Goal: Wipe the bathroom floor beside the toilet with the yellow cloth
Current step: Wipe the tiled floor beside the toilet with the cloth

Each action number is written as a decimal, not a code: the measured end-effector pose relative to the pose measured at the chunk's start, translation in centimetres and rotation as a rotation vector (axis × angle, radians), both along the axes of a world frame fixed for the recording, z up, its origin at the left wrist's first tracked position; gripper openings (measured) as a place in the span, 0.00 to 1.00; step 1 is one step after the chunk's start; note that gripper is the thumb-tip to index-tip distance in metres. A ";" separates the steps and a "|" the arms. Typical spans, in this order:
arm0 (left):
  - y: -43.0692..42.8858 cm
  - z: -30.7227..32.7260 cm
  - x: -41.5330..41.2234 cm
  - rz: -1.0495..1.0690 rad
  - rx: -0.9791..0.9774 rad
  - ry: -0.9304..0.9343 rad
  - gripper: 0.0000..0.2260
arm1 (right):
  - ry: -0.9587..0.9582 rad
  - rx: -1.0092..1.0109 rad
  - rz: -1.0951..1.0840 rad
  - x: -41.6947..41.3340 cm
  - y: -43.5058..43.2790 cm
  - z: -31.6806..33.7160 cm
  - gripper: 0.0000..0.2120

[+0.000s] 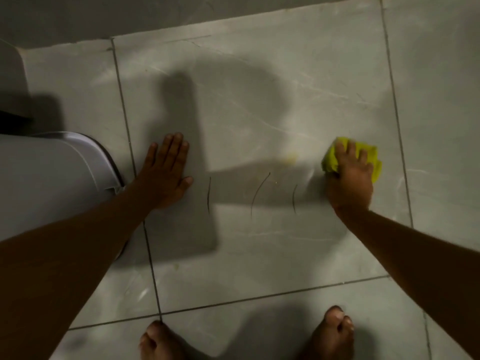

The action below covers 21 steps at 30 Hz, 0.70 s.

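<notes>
The tiled floor spreads beneath both hands; the toilet sits just left of the left hand, splayed flat as a brace, gripping nothing. The right hand presses the bunched yellow cloth down, fingers clamped over it, beside 3 dark marks.

Dim, greyish light falls from behind and above the person, throwing broad soft-edged shadows forward across the floor tiles. The whole picture is soft and slightly smeared, the corners darken, and the grout lines bow near the edges.
</notes>
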State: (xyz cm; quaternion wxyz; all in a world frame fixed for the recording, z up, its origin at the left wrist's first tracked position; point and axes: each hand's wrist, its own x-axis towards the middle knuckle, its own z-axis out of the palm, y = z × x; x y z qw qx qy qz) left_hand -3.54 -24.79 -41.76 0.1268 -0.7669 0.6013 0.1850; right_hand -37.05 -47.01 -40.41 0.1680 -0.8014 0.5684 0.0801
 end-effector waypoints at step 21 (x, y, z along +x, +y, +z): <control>0.5 -0.8 0.2 0.000 -0.028 0.020 0.37 | -0.040 0.042 0.128 2.5 1.5 0.0 0.36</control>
